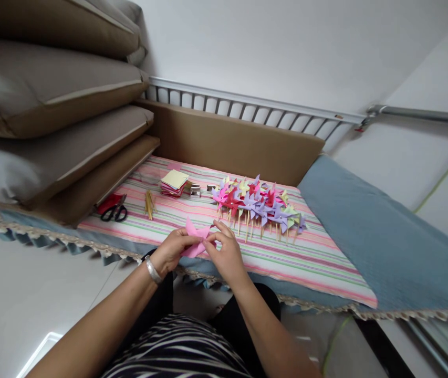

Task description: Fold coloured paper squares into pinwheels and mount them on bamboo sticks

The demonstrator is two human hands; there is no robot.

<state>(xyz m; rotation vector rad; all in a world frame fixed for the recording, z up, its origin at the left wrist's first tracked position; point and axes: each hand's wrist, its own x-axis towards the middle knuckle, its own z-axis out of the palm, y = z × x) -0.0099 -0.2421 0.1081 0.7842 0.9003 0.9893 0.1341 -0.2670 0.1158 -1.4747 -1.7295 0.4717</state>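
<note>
A pink paper pinwheel (197, 249) is held between my two hands at the front edge of the striped cloth (306, 268). My left hand (173, 248) pinches its left side, the thumb lying near the middle. With thumb and forefinger my right hand (224, 251) grips the pinwheel close to its centre; any small piece between those fingertips is too small to make out. Just beyond, to the right, lies a crowd of finished pinwheels (251, 202) in pink, red, purple and yellow on thin sticks.
Left on the cloth are black-handled scissors (114, 211), a bundle of thin sticks (149, 205) and a stack of coloured paper squares (174, 179). Small metallic items (195, 190) sit beside the stack. Big cushions (50, 89) are piled at left; a brown board (227, 136) stands behind.
</note>
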